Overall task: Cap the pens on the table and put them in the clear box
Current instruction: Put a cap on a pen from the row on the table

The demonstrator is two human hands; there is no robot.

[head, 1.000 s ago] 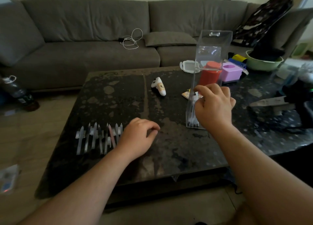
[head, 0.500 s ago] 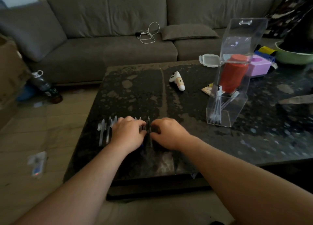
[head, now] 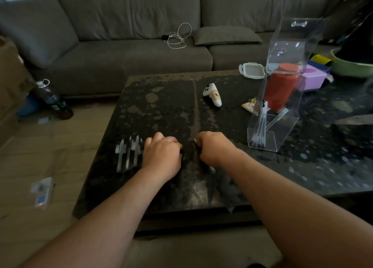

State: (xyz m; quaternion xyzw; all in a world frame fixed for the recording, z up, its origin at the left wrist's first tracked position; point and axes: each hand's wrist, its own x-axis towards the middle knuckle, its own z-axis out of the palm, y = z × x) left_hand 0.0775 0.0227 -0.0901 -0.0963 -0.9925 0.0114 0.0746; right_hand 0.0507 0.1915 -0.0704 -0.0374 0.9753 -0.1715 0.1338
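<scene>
Near the tabletop's [head: 161, 110] front edge: row of pens [head: 129, 153], partly under left hand [head: 161, 156] | left hand curled over the row, grip hidden | right hand [head: 214, 148] curled round a pen [head: 196, 144], tip up | clear box [head: 282, 98] upright at right, holding capped pens | white toy [head: 213, 95] behind.

Living room (home), grey sofa [head: 141, 51], coffee table [head: 161, 106]

Your right hand [head: 215, 148] grips a pen [head: 198, 149]; the clear box [head: 282, 98] stands at two o'clock of it.
</scene>
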